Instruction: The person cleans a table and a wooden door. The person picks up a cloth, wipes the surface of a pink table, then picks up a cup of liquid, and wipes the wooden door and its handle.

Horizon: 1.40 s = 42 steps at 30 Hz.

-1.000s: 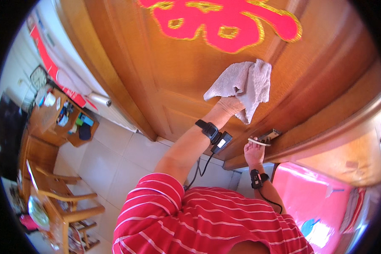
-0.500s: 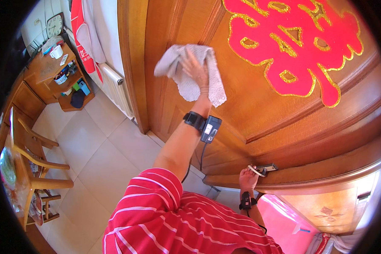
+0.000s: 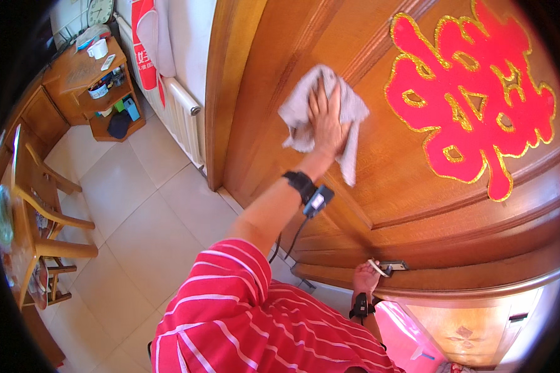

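My left hand (image 3: 325,118) lies on a pale grey-white cloth (image 3: 297,110) with its fingers spread. It presses the cloth against the panelled brown wooden door (image 3: 261,137). The cloth's lower right corner hangs below the palm. Low on the door's right side, my right hand (image 3: 366,277) is closed around a light-coloured lever handle (image 3: 377,267); part of its fingers is hidden. A red paper cutout with gold edging (image 3: 479,105) is stuck on the door, to the right of the cloth.
A white radiator (image 3: 183,115) stands beyond the door frame (image 3: 221,93). A corner shelf unit (image 3: 74,71) holds a cup and small items. Wooden chairs (image 3: 62,248) and a table stand at left. A pink surface (image 3: 404,329) lies at lower right.
My left hand and the cloth have moved right over the door, farther from the door frame. My right hand stays on the handle. The whole view has shifted and turned a little.
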Each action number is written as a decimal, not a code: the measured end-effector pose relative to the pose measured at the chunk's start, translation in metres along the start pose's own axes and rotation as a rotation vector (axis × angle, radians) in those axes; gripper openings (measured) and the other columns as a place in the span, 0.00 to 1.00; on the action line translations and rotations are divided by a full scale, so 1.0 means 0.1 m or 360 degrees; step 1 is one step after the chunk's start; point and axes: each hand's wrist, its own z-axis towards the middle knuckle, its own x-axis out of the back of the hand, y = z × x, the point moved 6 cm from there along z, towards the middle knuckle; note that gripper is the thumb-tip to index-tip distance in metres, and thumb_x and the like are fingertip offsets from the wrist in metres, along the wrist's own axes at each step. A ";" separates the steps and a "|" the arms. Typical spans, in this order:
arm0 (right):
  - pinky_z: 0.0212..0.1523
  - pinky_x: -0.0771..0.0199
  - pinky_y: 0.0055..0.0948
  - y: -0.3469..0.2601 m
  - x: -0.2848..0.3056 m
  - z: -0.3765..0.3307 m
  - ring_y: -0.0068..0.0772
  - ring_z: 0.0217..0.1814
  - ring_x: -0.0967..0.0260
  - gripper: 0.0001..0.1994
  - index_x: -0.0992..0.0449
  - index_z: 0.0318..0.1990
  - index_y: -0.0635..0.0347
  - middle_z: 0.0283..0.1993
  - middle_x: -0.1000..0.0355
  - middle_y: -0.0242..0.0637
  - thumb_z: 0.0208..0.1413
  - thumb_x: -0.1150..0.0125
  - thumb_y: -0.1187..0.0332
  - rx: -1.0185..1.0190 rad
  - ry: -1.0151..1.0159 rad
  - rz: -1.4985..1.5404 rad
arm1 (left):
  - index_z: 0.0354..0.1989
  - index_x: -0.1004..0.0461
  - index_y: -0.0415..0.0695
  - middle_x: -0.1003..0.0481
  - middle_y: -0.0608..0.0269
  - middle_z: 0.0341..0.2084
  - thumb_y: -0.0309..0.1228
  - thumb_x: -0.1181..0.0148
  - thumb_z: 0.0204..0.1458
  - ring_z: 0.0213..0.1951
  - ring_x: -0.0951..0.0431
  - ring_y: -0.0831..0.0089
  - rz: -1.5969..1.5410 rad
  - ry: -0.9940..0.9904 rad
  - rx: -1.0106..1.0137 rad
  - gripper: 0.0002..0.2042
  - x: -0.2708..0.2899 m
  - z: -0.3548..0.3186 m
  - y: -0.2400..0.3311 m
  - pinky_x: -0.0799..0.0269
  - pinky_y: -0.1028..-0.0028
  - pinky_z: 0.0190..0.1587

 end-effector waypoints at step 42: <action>0.30 0.33 0.28 0.95 0.92 0.50 0.27 0.28 0.33 0.10 0.30 0.24 0.56 0.22 0.31 0.32 0.52 0.50 0.62 -0.0701 0.0249 -0.0055 | 0.54 0.51 0.28 0.48 0.43 0.54 0.39 0.41 0.41 0.55 0.48 0.47 0.0590 0.0407 0.0185 0.37 1.59 0.88 -1.98 0.52 0.57 0.56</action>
